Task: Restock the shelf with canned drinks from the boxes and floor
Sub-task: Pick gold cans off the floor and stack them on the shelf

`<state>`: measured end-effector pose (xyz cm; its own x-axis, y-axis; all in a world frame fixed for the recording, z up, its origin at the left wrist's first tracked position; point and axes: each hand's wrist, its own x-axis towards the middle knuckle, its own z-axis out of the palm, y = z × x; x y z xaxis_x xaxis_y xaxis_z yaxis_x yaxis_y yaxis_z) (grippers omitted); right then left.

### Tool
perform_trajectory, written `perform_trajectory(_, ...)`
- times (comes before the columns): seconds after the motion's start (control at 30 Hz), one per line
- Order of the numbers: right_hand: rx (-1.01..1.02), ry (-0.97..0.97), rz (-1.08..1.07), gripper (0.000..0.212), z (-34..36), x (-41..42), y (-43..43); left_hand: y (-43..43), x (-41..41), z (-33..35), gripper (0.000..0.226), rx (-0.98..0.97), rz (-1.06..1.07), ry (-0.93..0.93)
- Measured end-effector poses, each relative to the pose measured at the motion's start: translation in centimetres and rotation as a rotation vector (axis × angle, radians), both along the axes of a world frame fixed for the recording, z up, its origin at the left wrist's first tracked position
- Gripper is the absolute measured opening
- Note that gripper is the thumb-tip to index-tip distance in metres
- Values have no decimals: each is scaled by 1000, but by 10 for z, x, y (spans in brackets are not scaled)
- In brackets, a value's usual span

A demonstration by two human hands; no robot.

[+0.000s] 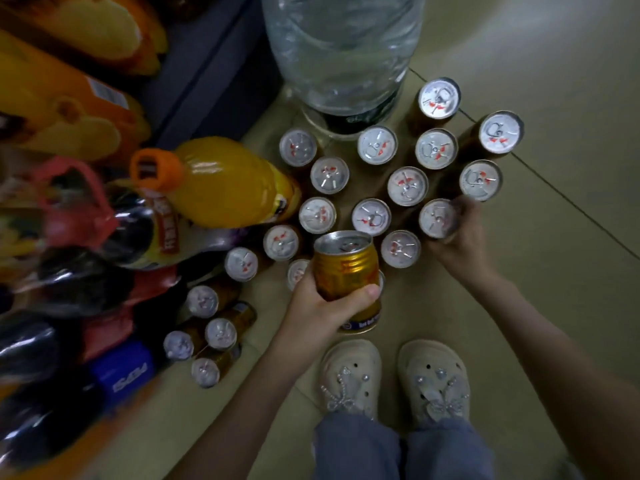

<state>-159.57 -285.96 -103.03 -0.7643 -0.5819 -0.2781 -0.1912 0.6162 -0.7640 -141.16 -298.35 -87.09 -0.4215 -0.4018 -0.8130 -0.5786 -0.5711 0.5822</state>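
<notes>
Nearest the camera, blue jeans (356, 448) and a pair of beige clogs (349, 375) trimmed with beads are seen on the tiled floor (554, 237). Just beyond the clogs, a gold can (344, 268) is held upright above the floor by the left hand (311, 306), whose grip is wrapped round the can's lower half, with the thumb laid across its front. To the right, a silver-topped can (437, 218) at the edge of the cluster is clasped by the right hand (460, 237); its grip is curled round the can's side, though the fingers are blurred. Around and past both hands, many standing cans (371, 217) are set upright on the floor, close together, with a smaller group (220, 333) leaning at the left. Left of the cluster, an orange juice bottle (221, 181) and several dark bottles (79, 282) are seen, much blurred. Farthest off, a large clear water bottle (343, 53) is stood on the floor behind the cans.
</notes>
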Motion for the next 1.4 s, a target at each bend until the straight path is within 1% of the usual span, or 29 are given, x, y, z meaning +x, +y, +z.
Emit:
perform_trajectory(0.1, 32, -30, -111, 61, 40, -7, 6, 0, 4, 27, 42, 18, 21, 36)
perform_trajectory(0.13, 42, -53, -156, 57, 63, -8, 13, 1, 4, 40, 37, 25, 34, 48)
perform_trajectory(0.17, 57, -99, -212, 58, 92, -7, 23, 1, 6, 56, 35, 31, 42, 60)
perform_trajectory(0.23, 63, -245, -328, 68, 166, -5, 41, 1, 4, 98, 45, 38, 27, 80)
perform_trajectory(0.3, -5, -392, -377, 67, 260, -4, 52, 2, -3, 153, 55, 55, 20, 115)
perform_trajectory(0.33, -50, -464, -381, 64, 307, -3, 54, 2, -8, 185, 53, 60, 26, 126)
perform_trajectory(0.4, -150, -634, -368, 63, 394, -5, 51, 0, -15, 245, 46, 62, 35, 161)
perform_trajectory(0.43, -200, -730, -356, 63, 432, -7, 49, -1, -18, 277, 48, 61, 28, 172)
perform_trajectory(0.5, -325, -882, -310, 58, 510, -10, 43, -4, -22, 349, 64, 25, 21, 197)
perform_trajectory(0.57, -433, -1009, -249, 66, 589, -7, 31, -5, -21, 430, 72, -16, 36, 231)
perform_trajectory(0.6, -484, -1072, -215, 65, 629, -4, 23, -5, -19, 469, 74, -39, 33, 253)
perform_trajectory(0.67, -543, -1141, -123, 37, 702, 3, 9, -7, -11, 544, 72, -96, 35, 298)
perform_trajectory(0.7, -564, -1162, -56, 31, 737, 7, 1, -8, -5, 580, 67, -135, 57, 320)
perform_trajectory(0.73, -584, -1177, 10, 35, 769, 12, -6, -9, 2, 613, 63, -178, 85, 346)
perform_trajectory(0.77, -610, -1189, 65, 45, 798, 16, -13, -10, 10, 644, 64, -222, 110, 365)
perform_trajectory(0.83, -669, -1249, 146, 61, 851, 27, -28, -12, 23, 700, 80, -319, 148, 402)
perform_trajectory(0.87, -689, -1269, 187, 68, 875, 34, -36, -13, 32, 726, 84, -370, 173, 417)
perform_trajectory(0.9, -691, -1276, 225, 74, 898, 43, -44, -13, 41, 750, 81, -415, 208, 429)
perform_trajectory(0.93, -692, -1273, 262, 79, 919, 52, -52, -14, 51, 770, 72, -457, 251, 447)
perform_trajectory(0.97, -696, -1265, 312, 80, 939, 60, -60, -16, 62, 790, 67, -503, 295, 459)
perform_trajectory(1.0, -699, -1251, 371, 74, 959, 70, -68, -17, 72, 808, 68, -554, 340, 463)
perform_trajectory(1.07, -690, -1188, 474, 50, 996, 90, -82, -21, 97, 840, 85, -660, 427, 462)
perform_trajectory(1.1, -691, -1162, 527, 43, 1012, 100, -89, -23, 111, 855, 88, -710, 462, 463)
perform_trajectory(1.17, -701, -1109, 654, 40, 1040, 122, -105, -27, 140, 883, 79, -798, 526, 462)
perform_trajectory(1.2, -707, -1080, 731, 45, 1052, 135, -114, -30, 155, 895, 75, -839, 554, 458)
perform_trajectory(1.27, -732, -1013, 877, 76, 1073, 161, -137, -37, 185, 919, 72, -932, 594, 443)
perform_trajectory(1.3, -748, -973, 913, 88, 1082, 175, -149, -42, 202, 930, 69, -980, 618, 435)
perform_trajectory(1.33, -772, -942, 936, 95, 1092, 189, -161, -48, 218, 941, 69, -1029, 641, 431)
perform_trajectory(1.4, -842, -886, 976, 97, 1111, 219, -187, -63, 250, 962, 76, -1119, 686, 427)
